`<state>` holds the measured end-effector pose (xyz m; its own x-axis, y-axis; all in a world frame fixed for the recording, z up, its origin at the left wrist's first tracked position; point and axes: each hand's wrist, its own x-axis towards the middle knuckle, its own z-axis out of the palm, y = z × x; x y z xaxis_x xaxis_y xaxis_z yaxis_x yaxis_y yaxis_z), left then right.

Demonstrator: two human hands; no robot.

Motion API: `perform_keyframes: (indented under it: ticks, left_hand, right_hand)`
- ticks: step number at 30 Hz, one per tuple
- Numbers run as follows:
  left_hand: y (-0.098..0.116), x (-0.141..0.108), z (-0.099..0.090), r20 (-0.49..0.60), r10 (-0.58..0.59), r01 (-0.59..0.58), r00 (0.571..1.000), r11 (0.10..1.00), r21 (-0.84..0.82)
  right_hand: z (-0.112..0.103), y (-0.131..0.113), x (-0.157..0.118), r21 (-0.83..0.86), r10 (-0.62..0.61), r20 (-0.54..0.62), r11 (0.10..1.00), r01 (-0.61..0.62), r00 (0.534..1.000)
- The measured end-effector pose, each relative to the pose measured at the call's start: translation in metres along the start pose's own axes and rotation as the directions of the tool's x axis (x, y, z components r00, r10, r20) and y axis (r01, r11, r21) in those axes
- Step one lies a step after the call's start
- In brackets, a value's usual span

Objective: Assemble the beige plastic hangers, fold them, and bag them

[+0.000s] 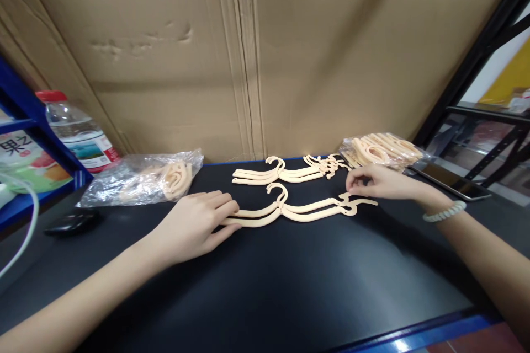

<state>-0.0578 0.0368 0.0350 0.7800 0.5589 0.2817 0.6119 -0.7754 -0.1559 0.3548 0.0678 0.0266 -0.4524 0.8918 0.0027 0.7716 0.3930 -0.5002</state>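
Note:
Two cream plastic clothes hangers (256,222) lie side by side in front of me on the black table, their hooks pointing away. Closed over their left ends is my left hand (207,219), thumb on the near side and fingers on the far side. At the right ends sit small curved hook pieces (351,209), one with a thin strip stretching right. My right hand (372,181) pinches at the farther hook piece; the fingertips partly hide it. Behind lies another group of similar hangers (254,176), with a heap of small hook pieces (327,165) at its right end.
A clear bag of hanger parts (174,179) lies left, near a black mouse (73,222) and a red-capped bottle (86,138). Another bagged stack (385,149) and a dark tablet (451,181) are at right. Cardboard (331,55) stands behind the black table (265,287).

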Motion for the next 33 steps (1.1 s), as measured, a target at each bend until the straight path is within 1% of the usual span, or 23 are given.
perform_keyframes:
  ticks: [1, 3, 5, 7, 8, 10, 12, 15, 19, 22, 26, 30, 31, 33]
  left_hand:
    - [-0.002, 0.0, 0.001, -0.019, -0.031, 0.03, 0.999, 1.0, -0.008]
    - [-0.009, 0.002, 0.006, -0.063, -0.111, 0.108, 0.992, 0.993, -0.052]
    - [-0.019, 0.005, 0.013, -0.105, -0.198, 0.181, 0.975, 0.972, -0.151]
    - [-0.03, 0.008, 0.023, -0.136, -0.247, 0.201, 0.96, 0.938, -0.281]
    - [-0.034, 0.01, 0.028, -0.132, -0.254, 0.197, 0.958, 0.92, -0.34]
    - [-0.041, 0.014, 0.038, -0.11, -0.24, 0.177, 0.965, 0.897, -0.404]
    - [-0.045, 0.016, 0.046, -0.088, -0.24, 0.182, 0.967, 0.888, -0.422]
    - [-0.047, 0.016, 0.054, -0.085, -0.27, 0.211, 0.959, 0.882, -0.421]
    - [-0.05, 0.016, 0.056, -0.115, -0.308, 0.231, 0.944, 0.87, -0.435]
    - [-0.054, 0.017, 0.057, -0.146, -0.336, 0.242, 0.93, 0.863, -0.443]
    - [-0.056, 0.018, 0.058, -0.168, -0.385, 0.283, 0.907, 0.856, -0.433]
    - [-0.051, 0.019, 0.056, -0.18, -0.424, 0.316, 0.888, 0.845, -0.432]
    - [-0.05, 0.019, 0.055, -0.181, -0.434, 0.324, 0.882, 0.84, -0.435]
    - [-0.046, 0.018, 0.052, -0.184, -0.458, 0.342, 0.87, 0.827, -0.446]
  right_hand:
    - [0.002, 0.003, 0.003, -0.016, 0.0, -0.092, 1.0, -0.002, 0.996]
    - [0.006, 0.012, 0.009, -0.076, 0.005, -0.254, 0.997, -0.025, 0.967]
    - [0.01, 0.02, 0.017, -0.166, -0.015, -0.337, 0.985, -0.044, 0.941]
    - [0.014, 0.028, 0.024, -0.261, -0.085, -0.358, 0.965, -0.013, 0.93]
    - [0.015, 0.031, 0.028, -0.296, -0.125, -0.36, 0.955, 0.013, 0.924]
    - [0.019, 0.036, 0.033, -0.334, -0.187, -0.359, 0.941, 0.062, 0.914]
    - [0.021, 0.038, 0.037, -0.345, -0.214, -0.352, 0.934, 0.086, 0.911]
    - [0.025, 0.037, 0.04, -0.344, -0.237, -0.337, 0.932, 0.115, 0.911]
    - [0.027, 0.034, 0.041, -0.303, -0.263, -0.34, 0.939, 0.16, 0.903]
    - [0.029, 0.035, 0.043, -0.308, -0.29, -0.375, 0.935, 0.177, 0.881]
    - [0.031, 0.04, 0.046, -0.328, -0.315, -0.461, 0.929, 0.17, 0.83]
    - [0.03, 0.04, 0.046, -0.338, -0.323, -0.537, 0.929, 0.152, 0.779]
    - [0.029, 0.039, 0.045, -0.338, -0.319, -0.569, 0.931, 0.139, 0.758]
    - [0.026, 0.036, 0.043, -0.33, -0.304, -0.649, 0.938, 0.102, 0.697]
